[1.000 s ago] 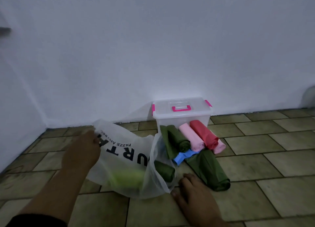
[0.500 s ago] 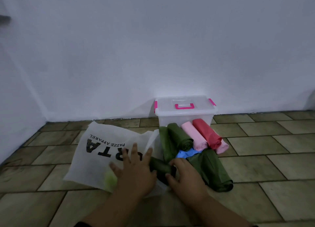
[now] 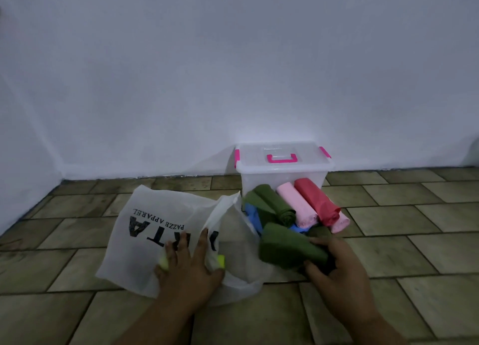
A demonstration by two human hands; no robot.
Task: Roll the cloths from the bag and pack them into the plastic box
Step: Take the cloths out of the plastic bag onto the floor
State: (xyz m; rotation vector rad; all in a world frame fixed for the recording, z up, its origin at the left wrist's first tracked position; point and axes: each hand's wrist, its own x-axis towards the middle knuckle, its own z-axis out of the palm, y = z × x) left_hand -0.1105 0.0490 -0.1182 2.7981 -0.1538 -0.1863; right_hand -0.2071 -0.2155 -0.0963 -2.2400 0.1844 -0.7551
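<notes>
near: my left hand point(image 3: 189, 269) lies flat, fingers spread, on the white bag point(image 3: 145, 241), pinning it, I judge, against sliding | right hand point(image 3: 337, 264) clamped round a green roll point(image 3: 287, 248) at the bag mouth | yellow cloth point(image 3: 220, 260) inside the bag | far: finished rolls point(image 3: 305, 204) heaped on the floor against the plastic box point(image 3: 282, 168), lid on, at the wall

My left hand point(image 3: 189, 264) and right hand point(image 3: 337, 267) were bare; both forearms were bare too, down to the lower edge of view; dim light left any finer marks too blurred to tell.
</notes>
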